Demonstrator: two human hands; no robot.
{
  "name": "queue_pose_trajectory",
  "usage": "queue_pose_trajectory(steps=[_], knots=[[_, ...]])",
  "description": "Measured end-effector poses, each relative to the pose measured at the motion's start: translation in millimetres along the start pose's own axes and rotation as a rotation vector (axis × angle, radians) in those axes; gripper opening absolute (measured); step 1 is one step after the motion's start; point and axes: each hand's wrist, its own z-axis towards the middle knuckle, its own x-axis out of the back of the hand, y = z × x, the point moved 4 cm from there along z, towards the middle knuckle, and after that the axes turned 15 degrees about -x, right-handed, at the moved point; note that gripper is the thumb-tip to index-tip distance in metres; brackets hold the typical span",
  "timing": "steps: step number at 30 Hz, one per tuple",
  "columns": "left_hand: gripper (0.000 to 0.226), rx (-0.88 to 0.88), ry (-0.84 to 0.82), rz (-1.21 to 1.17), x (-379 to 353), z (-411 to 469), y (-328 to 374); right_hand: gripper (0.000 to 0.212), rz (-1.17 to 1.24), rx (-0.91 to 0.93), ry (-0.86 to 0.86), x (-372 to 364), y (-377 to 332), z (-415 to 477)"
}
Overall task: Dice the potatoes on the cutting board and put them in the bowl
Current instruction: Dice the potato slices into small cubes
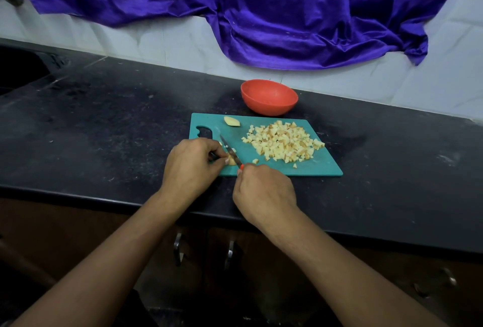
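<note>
A teal cutting board (321,167) lies on the black counter. A pile of diced potato (283,141) covers its right half. One uncut potato wedge (231,121) sits near the board's far edge. At the board's near left corner my left hand (192,163) pinches a small potato piece (231,161). My right hand (264,192) grips an orange-handled knife (228,150), its blade lying across that piece. An empty orange bowl (269,97) stands just behind the board.
A purple cloth (261,8) hangs over the white tiled wall behind the counter. A dark sink recess (21,68) is at the far left. Cabinet handles (179,247) show below the counter's front edge.
</note>
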Motion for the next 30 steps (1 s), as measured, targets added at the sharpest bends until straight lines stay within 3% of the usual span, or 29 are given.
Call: queue_pose_trajectory(steps=[14, 21, 30], knots=[[0.006, 0.018, -0.027, -0.006, 0.5, -0.3, 2.8, 0.029, -0.144, 0.021, -0.081, 6.1, 0.3, -7.7], [0.009, 0.025, -0.011, -0.022, 3.0, -1.7, 3.6, 0.037, 0.069, -0.168, -0.17, 8.0, 21.2, 6.2], [0.007, 0.022, -0.004, -0.034, 4.3, -2.6, 3.2, 0.043, 0.046, -0.021, -0.055, 6.7, 5.4, -4.8]])
